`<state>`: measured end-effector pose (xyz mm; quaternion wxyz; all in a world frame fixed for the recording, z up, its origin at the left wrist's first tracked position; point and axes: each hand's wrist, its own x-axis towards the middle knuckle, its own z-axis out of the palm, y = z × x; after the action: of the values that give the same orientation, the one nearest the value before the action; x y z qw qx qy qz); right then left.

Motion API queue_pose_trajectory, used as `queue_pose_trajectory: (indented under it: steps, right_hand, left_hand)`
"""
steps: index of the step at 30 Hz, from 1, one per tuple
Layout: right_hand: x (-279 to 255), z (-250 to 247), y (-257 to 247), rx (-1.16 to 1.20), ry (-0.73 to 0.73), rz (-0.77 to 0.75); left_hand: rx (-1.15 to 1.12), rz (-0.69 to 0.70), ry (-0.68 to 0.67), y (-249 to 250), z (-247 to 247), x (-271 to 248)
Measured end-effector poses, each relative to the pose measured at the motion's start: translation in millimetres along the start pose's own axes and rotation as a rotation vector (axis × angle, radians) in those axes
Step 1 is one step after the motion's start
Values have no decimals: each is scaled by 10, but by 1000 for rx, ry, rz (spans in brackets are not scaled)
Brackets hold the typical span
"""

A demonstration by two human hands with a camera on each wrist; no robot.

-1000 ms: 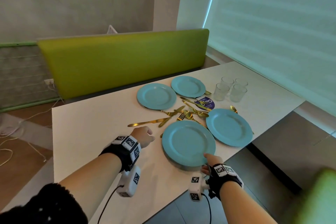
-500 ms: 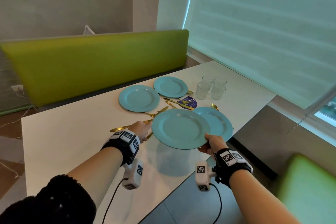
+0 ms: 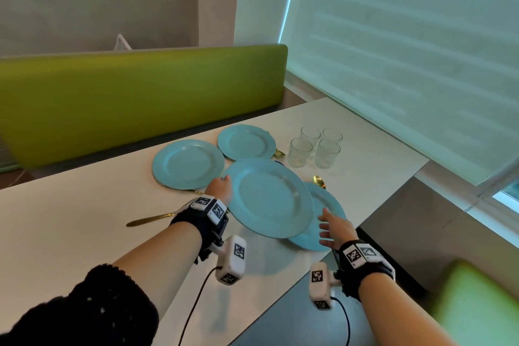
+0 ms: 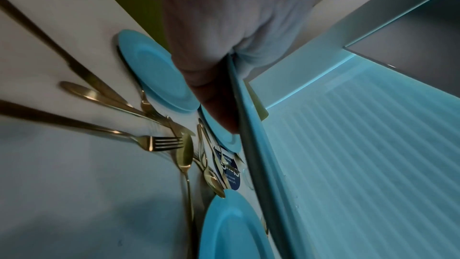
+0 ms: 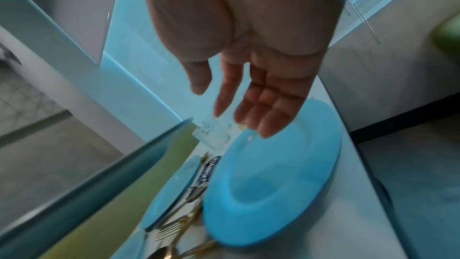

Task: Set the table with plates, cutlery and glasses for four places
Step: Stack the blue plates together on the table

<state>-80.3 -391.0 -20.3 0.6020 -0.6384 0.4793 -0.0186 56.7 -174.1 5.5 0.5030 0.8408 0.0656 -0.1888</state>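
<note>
Nearest my body, I am letting my right hand [image 3: 332, 229] hang with its fingers [image 5: 251, 113] spread and released, grasping nothing, just above the near right plate [image 3: 334, 205] that is lying at the desk [image 3: 70, 222] edge. Beside it, I am gripping the lifted plate [image 3: 271, 196] by its left rim with my left hand [image 3: 222, 187]; in the left wrist view my thumb and fingers are pinching that rim, and the plate is riding in the air, level, overlapping the near right plate below it.

Under and left of the lifted plate, the gold cutlery [image 4: 159, 143] is lying in a loose heap, forks, spoons and knives crossing one another, with one knife [image 3: 150, 219] lying apart to the left. Further off, two more plates [image 3: 188, 163] are sitting side by side, near touching, and the four glasses [image 3: 316, 149] are standing bunched together at the far right.

By my judgement I am only starting: no place is laid yet, all four plates need spreading out, and cutlery and glasses are waiting unsorted.
</note>
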Motion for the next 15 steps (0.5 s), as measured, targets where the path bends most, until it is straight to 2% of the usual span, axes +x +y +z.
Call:
queue_pose_trajectory:
  steps: [7, 10, 13, 15]
  right_hand:
    - [787, -376, 201, -216, 140, 131]
    - [826, -373, 198, -199, 83, 161]
    - [1027, -419, 295, -228, 106, 197]
    - [1040, -423, 317, -192, 49, 214]
  left_hand:
    - [5, -37, 91, 151, 285, 347]
    - [1, -57, 101, 181, 392, 391]
    - [-4, -64, 95, 163, 481, 426]
    - [-5, -65, 76, 152, 534, 442]
